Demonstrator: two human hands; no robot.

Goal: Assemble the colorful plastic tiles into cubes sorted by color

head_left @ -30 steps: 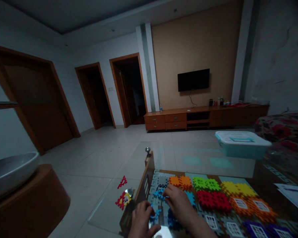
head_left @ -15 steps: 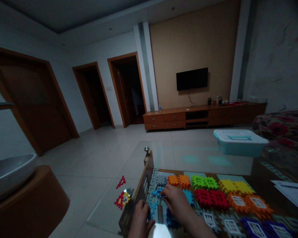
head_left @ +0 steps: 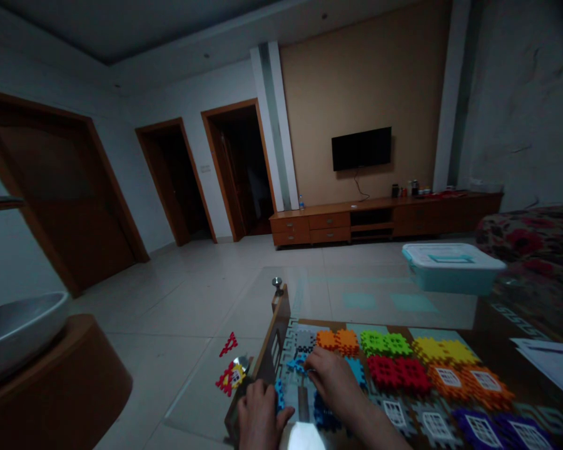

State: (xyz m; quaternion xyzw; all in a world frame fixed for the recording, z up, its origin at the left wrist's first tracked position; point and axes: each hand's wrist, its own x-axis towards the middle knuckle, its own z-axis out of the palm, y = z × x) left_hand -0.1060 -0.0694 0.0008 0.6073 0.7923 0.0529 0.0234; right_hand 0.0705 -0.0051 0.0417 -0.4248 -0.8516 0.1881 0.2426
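Blue interlocking plastic blocks [head_left: 298, 364] lie under the hands, and handling them looks like the step in hand. The right hand [head_left: 331, 380] reaches forward with its fingers curved downward, and its fingertips [head_left: 312, 369] rest on or just beside a blue block; whether they pinch it is hard to tell. The left hand [head_left: 260, 420] is curled and nearer the body, beside an upright-looking blue block [head_left: 279, 395], but its hold is hidden. The hands are apart, not pressed together.

Darker blue blocks [head_left: 326, 415] lie just ahead of the left hand's thumb, on a patterned mat [head_left: 288, 350]. Past and to the right of the right hand, paired orange, green, yellow and red blocks [head_left: 398, 373] form rows, with window-printed orange, grey and purple blocks [head_left: 478, 425] nearer on that side.

Left of the left hand, a red and yellow block assembly [head_left: 231, 378] sits on the glass tabletop [head_left: 380, 294]. Well ahead of the right hand stands a teal lidded plastic box [head_left: 451, 269]. Any next reach must clear the neighbouring blocks.
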